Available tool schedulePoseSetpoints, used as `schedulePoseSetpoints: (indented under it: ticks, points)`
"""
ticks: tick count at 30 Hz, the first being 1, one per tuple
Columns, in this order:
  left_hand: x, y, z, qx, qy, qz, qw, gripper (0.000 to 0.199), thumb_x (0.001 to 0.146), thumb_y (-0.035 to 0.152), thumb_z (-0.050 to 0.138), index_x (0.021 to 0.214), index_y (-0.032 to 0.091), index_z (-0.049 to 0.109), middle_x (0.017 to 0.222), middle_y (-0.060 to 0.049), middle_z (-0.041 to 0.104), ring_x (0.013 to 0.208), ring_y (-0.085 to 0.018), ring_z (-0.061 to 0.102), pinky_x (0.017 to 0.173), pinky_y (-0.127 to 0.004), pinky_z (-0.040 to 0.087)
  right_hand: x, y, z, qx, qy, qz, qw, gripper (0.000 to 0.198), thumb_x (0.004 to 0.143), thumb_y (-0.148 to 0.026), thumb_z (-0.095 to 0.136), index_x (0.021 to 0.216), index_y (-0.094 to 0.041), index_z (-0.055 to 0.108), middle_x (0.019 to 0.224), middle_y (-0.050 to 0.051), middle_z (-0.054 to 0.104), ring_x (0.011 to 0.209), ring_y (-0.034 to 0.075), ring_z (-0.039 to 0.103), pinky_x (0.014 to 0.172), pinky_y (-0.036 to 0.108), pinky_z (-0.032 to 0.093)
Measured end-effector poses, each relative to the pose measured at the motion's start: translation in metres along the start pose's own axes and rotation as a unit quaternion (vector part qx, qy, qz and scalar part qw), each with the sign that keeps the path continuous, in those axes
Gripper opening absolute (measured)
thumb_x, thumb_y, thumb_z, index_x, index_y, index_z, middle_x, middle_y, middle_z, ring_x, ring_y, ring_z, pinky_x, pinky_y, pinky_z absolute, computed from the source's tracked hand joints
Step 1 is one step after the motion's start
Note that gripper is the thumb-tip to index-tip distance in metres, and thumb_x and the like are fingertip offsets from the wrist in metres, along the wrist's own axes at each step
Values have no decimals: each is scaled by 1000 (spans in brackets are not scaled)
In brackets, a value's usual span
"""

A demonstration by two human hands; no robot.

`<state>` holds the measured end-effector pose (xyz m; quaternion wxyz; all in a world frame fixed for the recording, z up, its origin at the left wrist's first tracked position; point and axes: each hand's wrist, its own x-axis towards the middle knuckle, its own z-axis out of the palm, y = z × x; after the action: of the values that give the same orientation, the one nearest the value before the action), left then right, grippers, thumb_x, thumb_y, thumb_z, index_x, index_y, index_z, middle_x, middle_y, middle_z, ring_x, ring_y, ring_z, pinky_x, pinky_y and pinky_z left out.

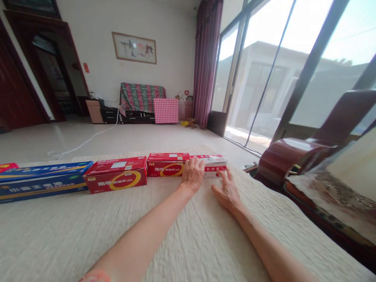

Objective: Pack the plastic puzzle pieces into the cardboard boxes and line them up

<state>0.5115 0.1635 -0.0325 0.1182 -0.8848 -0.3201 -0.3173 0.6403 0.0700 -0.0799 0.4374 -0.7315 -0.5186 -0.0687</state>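
A row of boxes lies on a cream textured cover. My left hand [194,174] is closed over the left part of a red-and-white box [212,169], its fingers bent over the top edge. It also overlaps the right end of a red box [164,166] with a yellow ring print. My right hand [227,190] is at the red-and-white box's right end, thumb and fingers spread, fingertips at or very near its front corner. Whether they press on it I cannot tell. Left along the row come another red box [117,174] and a long blue box [47,181].
Part of another red box [8,167] shows at the left edge. A dark wooden chair [273,160] stands at the right beside the covered surface [123,223]. Beyond are a white cable [88,140] on the floor, a low cabinet [136,117] and glass doors [258,86].
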Motion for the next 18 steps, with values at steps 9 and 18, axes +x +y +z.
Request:
schedulePoseSetpoints:
  ticks: [9, 18]
  points:
    - [6, -2, -10, 6, -23, 12, 1000, 32, 92, 33, 57, 119, 17, 57, 122, -9, 59, 103, -22, 61, 87, -44, 53, 2, 1, -8, -3, -48, -13, 999, 44, 66, -15, 53, 109, -20, 58, 151, 11, 31, 134, 30, 39, 104, 46, 39]
    - [-101, 38, -103, -95, -39, 73, 992, 38, 82, 17, 55, 119, 20, 62, 129, -12, 61, 116, -28, 54, 99, -42, 42, -95, -79, -73, -53, -180, -7, 982, 30, 93, -34, 56, 119, -19, 58, 121, 8, 60, 99, 20, 62, 83, 41, 53]
